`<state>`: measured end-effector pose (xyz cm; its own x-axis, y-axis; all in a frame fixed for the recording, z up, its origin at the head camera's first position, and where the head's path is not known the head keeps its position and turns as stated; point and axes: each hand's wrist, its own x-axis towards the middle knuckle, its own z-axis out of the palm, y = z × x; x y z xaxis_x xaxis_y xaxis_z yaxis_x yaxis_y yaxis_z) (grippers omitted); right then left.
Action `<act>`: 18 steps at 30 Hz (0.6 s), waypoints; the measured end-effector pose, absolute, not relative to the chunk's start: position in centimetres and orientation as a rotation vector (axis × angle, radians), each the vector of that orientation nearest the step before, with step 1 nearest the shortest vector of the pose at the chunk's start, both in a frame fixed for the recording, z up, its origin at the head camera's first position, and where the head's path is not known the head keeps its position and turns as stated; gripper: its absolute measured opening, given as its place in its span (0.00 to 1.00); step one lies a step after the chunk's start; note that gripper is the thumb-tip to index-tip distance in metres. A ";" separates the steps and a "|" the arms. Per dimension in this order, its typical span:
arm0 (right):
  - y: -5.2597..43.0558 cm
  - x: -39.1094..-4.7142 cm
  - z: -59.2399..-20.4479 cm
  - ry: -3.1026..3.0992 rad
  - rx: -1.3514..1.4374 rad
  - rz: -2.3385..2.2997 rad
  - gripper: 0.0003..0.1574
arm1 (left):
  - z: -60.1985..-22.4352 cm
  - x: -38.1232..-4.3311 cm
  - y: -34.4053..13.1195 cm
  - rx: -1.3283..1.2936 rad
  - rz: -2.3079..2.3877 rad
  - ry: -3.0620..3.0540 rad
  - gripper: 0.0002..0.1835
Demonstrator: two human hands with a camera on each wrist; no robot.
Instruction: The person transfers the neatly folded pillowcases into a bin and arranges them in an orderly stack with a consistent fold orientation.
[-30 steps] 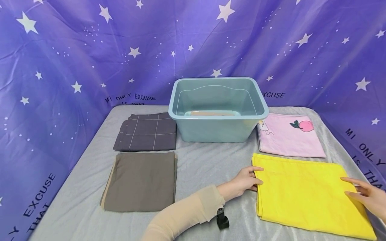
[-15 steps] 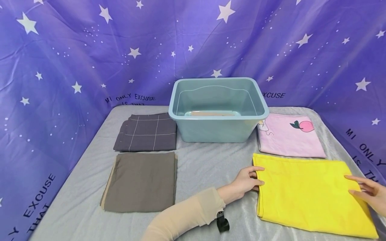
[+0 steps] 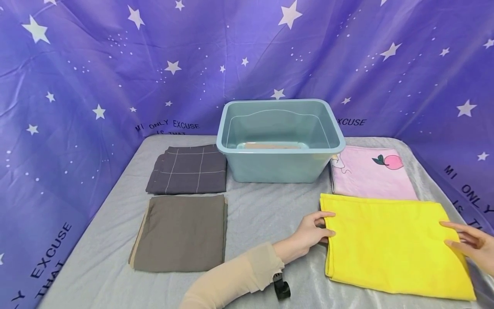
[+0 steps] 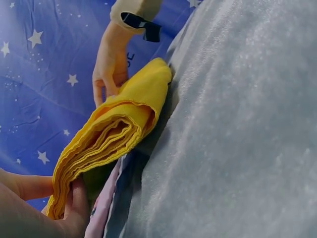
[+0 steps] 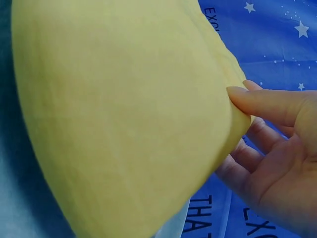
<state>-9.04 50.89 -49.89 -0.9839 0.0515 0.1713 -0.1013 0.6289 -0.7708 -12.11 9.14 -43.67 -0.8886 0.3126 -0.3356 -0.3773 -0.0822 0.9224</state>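
Note:
A folded yellow cloth [image 3: 390,244] lies between both hands at the right of the head view. My left hand [image 3: 310,231] pinches its left edge, thumb and fingers on opposite faces of the layers. On the other side, my right hand [image 3: 474,244] pinches the right edge between thumb and fingers. In the left wrist view the folded layers of the yellow cloth [image 4: 104,139] show end-on, raised off the grey cover near the left fingers. The right wrist view has the right hand [image 5: 277,144] gripping a corner, with some fingers behind the cloth.
A blue-green plastic bin [image 3: 279,167] stands at the back middle. Right of it lies a folded pink cloth [image 3: 374,180], partly overlapped by the yellow one. A dark checked cloth [image 3: 189,169] and a brown cloth [image 3: 181,234] lie folded at left on the grey cover [image 3: 266,214].
Both hands have shifted the yellow cloth slightly up and to the left in the head view. Its far edge now covers the near edge of the pink cloth.

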 end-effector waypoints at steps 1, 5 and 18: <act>50.9 -9.1 -50.0 -2.682 0.047 1.254 0.37 | -43.6 -12.1 9.0 -0.071 2.021 1.741 0.23; 51.1 -9.6 -50.4 -2.702 0.077 1.164 0.37 | -43.4 -12.1 8.5 -0.078 2.035 1.735 0.22; 48.9 -9.9 -48.5 -2.860 -0.108 1.017 0.34 | -42.5 -12.4 7.1 -0.120 2.052 1.756 0.22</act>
<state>-9.95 48.86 -48.50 -0.9921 0.1014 0.0739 0.0320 0.7737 -0.6327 -12.41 7.07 -42.46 -0.9018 0.2672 -0.3398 -0.3769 -0.1012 0.9207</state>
